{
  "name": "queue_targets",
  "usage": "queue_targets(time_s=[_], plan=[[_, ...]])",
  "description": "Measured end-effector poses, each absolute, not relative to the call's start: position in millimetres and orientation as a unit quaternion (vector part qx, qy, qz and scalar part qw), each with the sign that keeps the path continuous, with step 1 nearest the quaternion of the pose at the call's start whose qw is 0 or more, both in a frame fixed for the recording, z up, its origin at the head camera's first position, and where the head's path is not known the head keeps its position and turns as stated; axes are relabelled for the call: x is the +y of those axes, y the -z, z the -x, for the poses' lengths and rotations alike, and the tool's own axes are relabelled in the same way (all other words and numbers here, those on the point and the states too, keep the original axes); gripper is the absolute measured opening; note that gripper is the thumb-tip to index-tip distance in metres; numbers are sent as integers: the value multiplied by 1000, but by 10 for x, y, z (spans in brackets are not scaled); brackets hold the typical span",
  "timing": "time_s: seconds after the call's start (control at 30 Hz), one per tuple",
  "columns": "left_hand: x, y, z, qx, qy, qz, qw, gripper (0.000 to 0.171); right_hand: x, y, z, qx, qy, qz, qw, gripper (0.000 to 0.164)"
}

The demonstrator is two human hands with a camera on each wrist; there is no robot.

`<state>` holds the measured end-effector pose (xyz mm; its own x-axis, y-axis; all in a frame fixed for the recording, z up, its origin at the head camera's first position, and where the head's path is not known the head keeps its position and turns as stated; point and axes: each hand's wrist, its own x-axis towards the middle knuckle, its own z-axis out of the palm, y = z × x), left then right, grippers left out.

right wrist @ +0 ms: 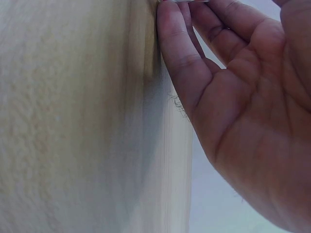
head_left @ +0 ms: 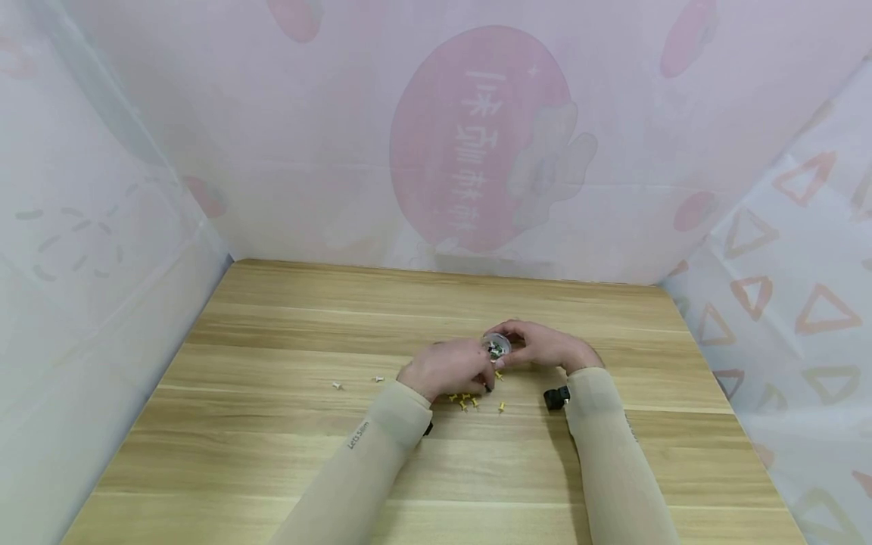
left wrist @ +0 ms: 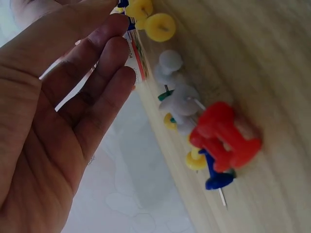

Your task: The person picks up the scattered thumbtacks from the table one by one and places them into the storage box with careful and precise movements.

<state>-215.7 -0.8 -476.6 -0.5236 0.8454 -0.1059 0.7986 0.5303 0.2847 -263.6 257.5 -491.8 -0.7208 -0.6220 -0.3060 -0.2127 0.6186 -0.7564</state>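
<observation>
My right hand (head_left: 548, 347) grips a small round clear container (head_left: 499, 342) by its side, tilted so its mouth shows. Green and white push pins lie inside it. Beside the container, my left hand (head_left: 450, 367) bends down over the table, thumb and index finger pinching a blue push pin (left wrist: 122, 5). In the left wrist view, red push pins (left wrist: 228, 133), white push pins (left wrist: 170, 61), another blue push pin (left wrist: 216, 175) and yellow push pins (left wrist: 160, 27) lie near that hand. The container's printed label (left wrist: 135, 60) shows behind the left fingers. In the right wrist view, only the container's edge appears above the fingertips.
Several yellow push pins (head_left: 464, 405) are scattered on the wooden table (head_left: 286, 454) just in front of the left hand. Two white push pins (head_left: 378, 378) lie further left. Printed cloth walls (head_left: 327, 204) stand around the table's back and sides.
</observation>
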Motion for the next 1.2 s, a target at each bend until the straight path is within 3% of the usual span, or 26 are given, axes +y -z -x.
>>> queue_targets(time_s=[0.73, 0.93, 1.2], plan=[[-108, 4670, 2152, 888, -132, -422, 128, 7, 2576, 4931, 2645, 857, 355, 241, 285, 64], [-156, 4588, 2189, 884, -165, -424, 107, 11, 2573, 4927, 2644, 858, 356, 237, 286, 66], [-138, 4594, 2227, 890, -162, -424, 37, 8, 2568, 4929, 2646, 852, 367, 233, 292, 67]])
